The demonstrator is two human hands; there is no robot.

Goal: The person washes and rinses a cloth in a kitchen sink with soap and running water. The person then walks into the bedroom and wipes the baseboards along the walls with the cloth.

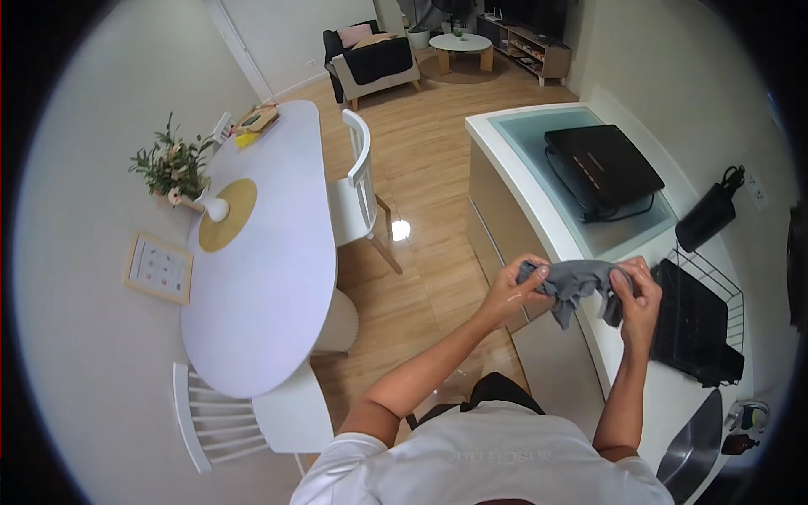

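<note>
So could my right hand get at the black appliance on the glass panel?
Probably yes, once freed: your right hand grips one end of the grey cloth, but nothing seems to stand between it and the black appliance.

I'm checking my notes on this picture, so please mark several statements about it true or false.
1. The left hand and right hand both grip the gray cloth. True.
2. The gray cloth lies spread flat on the countertop. False: it is bunched and held up between the hands.
3. A black appliance rests on the glass panel. True.
4. The flower vase stands beside the sink. False: the white vase stands on a gold placemat on the white table.
5. A pink pillow is on the armchair. True.
</note>
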